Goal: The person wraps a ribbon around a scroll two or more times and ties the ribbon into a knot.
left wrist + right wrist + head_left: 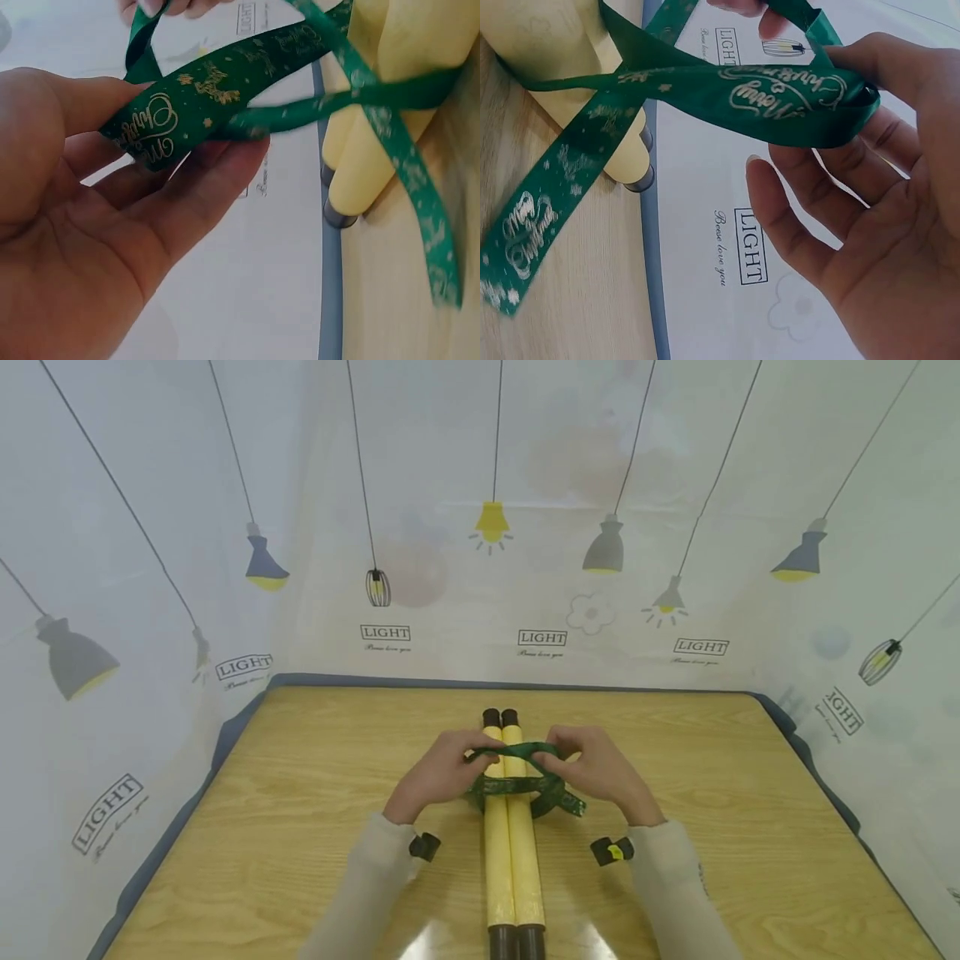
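Observation:
Two pale yellow rolls (498,852) with dark end caps lie side by side on the table, pointing away from me. Around their middle runs a green ribbon (517,786) printed with gold "Merry Christmas" lettering. Above the rolls, my left hand (444,768) pinches a folded loop of the ribbon (202,94) between thumb and fingers. Opposite it, my right hand (600,768) pinches another loop of the ribbon (780,105), its lower fingers loosely bent. A stretch of ribbon spans both hands. One loose tail of ribbon (547,202) hangs down toward the table on the right.
The wood-grain table (300,777) has a blue-grey edge (495,683) along the back and sides. Behind it hangs a white sheet (450,443) printed with lamps and "LIGHT" labels. Each wrist carries a small dark strap piece (425,846) near the sleeve cuff.

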Demonstrator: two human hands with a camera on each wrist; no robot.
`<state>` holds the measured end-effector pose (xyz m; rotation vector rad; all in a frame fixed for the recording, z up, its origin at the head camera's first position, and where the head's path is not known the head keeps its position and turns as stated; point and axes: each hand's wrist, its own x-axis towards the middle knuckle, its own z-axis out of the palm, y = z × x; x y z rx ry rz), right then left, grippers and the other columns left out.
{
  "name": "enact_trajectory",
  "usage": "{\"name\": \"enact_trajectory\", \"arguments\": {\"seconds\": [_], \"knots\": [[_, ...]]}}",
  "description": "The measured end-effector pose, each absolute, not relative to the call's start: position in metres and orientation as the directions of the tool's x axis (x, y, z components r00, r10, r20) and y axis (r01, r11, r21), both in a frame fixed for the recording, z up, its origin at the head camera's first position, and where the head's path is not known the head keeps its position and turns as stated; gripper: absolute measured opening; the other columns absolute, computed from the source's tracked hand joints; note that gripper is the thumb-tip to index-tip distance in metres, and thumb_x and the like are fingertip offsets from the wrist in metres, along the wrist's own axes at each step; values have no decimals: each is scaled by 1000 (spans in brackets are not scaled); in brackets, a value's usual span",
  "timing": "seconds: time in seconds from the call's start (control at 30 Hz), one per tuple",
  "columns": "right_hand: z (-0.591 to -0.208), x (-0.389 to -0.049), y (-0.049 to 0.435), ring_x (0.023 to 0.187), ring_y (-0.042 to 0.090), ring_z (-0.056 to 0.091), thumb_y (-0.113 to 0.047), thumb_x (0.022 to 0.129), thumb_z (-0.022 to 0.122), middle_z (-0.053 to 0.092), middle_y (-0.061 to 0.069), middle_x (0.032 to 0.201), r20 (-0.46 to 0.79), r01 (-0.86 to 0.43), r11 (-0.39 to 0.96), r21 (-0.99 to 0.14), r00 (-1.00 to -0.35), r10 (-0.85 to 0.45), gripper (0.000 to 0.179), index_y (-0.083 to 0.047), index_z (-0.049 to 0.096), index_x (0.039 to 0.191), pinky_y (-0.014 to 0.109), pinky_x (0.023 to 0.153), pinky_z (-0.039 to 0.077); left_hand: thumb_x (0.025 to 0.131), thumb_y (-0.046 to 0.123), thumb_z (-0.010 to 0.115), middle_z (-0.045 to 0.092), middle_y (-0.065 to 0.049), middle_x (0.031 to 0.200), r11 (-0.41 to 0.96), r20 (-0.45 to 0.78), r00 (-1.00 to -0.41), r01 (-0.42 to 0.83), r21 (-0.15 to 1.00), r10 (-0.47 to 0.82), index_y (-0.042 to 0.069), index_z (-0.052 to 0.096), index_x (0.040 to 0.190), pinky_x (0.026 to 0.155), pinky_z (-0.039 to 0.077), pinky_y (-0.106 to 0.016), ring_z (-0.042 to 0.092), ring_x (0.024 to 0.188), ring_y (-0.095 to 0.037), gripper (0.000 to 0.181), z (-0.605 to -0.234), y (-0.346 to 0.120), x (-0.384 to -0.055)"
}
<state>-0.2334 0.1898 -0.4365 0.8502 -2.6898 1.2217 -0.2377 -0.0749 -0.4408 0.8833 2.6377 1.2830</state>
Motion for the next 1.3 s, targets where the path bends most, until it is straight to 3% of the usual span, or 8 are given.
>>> {"name": "enact_trajectory", "arguments": {"seconds": [0.1, 0.23, 0.33, 0.47, 0.6, 0.73, 0.93, 1.3], "knots": [[-436, -234, 193, 76, 5, 68, -27, 97, 73, 63, -11, 70, 275, -510, 534, -675, -845, -459, 26, -23, 58, 76, 33, 74, 52, 105, 14, 60, 75, -6, 113, 497, 160, -844, 442, 747, 511, 12, 72, 128, 63, 54, -25, 66, 75, -10, 26, -438, -84, -239], [-437, -234, 197, 68, 8, 66, -26, 96, 74, 63, -2, 69, 260, -499, 519, -694, -846, -466, 25, -21, 60, 76, 30, 69, 52, 105, 20, 61, 76, -4, 117, 522, 137, -870, 403, 752, 473, 15, 74, 125, 78, 60, -29, 73, 99, -16, 25, -435, -95, -239], [-437, -233, 201, 61, 7, 59, -30, 96, 74, 60, -1, 67, 235, -475, 530, -703, -858, -456, 26, -22, 60, 75, 27, 65, 48, 104, 24, 63, 77, -4, 106, 524, 140, -872, 402, 751, 469, 15, 76, 120, 77, 60, -31, 72, 91, -16, 23, -434, -101, -242], [-439, -235, 209, 56, 6, 42, -37, 95, 73, 46, -6, 65, 222, -455, 564, -689, -873, -434, 31, -22, 57, 74, 26, 62, 41, 104, 27, 63, 71, -4, 84, 496, 142, -871, 394, 774, 470, 15, 78, 113, 66, 59, -35, 66, 71, -15, 21, -433, -112, -248], [-441, -238, 219, 57, 6, 36, -40, 96, 72, 41, -5, 66, 204, -429, 580, -692, -888, -413, 33, -23, 56, 73, 26, 59, 38, 102, 30, 65, 65, -2, 77, 485, 132, -890, 355, 799, 436, 18, 78, 104, 57, 52, -32, 54, 59, -14, 18, -431, -124, -252], [-440, -241, 229, 58, 8, 37, -41, 97, 71, 43, -4, 67, 200, -416, 593, -689, -896, -396, 28, -24, 60, 78, 27, 60, 38, 101, 35, 65, 63, -2, 80, 507, 127, -911, 330, 796, 393, 20, 78, 99, 61, 42, -30, 47, 65, -17, 19, -430, -137, -254], [-437, -242, 246, 63, 10, 44, -47, 95, 72, 57, -5, 76, 160, -362, 629, -688, -921, -355, 23, -26, 67, 86, 29, 62, 41, 101, 38, 66, 65, -5, 88, 542, 108, -932, 293, 788, 347, 19, 78, 100, 70, 45, -34, 51, 77, -20, 22, -431, -154, -255], [-441, -238, 273, 65, 13, 43, -47, 94, 73, 55, 1, 79, 81, -292, 649, -702, -939, -334, 32, -16, 69, 86, 30, 59, 39, 100, 40, 67, 71, -4, 104, 591, 71, -940, 268, 761, 334, 22, 79, 99, 74, 44, -35, 53, 84, -19, 21, -440, -179, -254]]}}
